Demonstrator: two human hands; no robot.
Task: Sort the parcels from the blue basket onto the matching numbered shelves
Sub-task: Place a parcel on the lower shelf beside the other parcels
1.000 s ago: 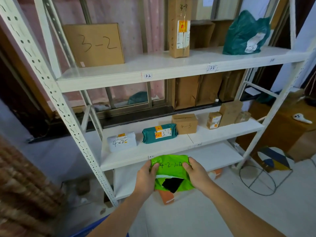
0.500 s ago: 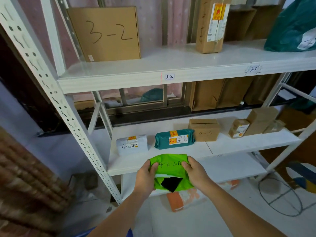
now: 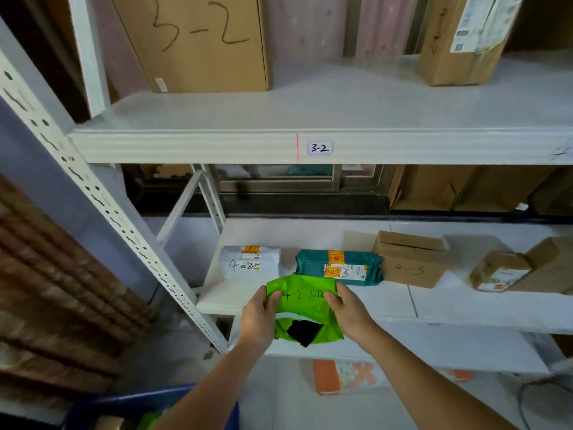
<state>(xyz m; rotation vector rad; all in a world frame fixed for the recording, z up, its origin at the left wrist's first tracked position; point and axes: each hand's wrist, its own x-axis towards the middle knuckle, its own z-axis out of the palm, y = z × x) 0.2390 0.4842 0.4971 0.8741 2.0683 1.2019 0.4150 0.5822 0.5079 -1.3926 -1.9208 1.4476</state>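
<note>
A bright green parcel bag [image 3: 305, 305] marked "4-2-2012" hangs in front of the lower white shelf [image 3: 434, 308]. My left hand [image 3: 259, 315] grips its left edge and my right hand [image 3: 350, 311] grips its right edge. A black patch shows on the bag's lower part. Just behind it on that shelf lie a white parcel [image 3: 249, 262] marked "4-2" and a teal parcel [image 3: 339, 267]. The blue basket [image 3: 124, 405] sits at the bottom left, partly cut off by the frame.
The upper shelf [image 3: 310, 144] bears a "3-2" label [image 3: 320, 148] and a cardboard box [image 3: 198, 38] marked "3-2". Brown boxes [image 3: 409, 259] stand to the right on the lower shelf. A perforated white upright [image 3: 102, 206] runs at the left. An orange parcel [image 3: 344, 377] lies on the floor.
The view has come closer to the shelves and shifted left. Both hands keep their hold on the green bag, which now sits nearer the lower shelf's front edge.
</note>
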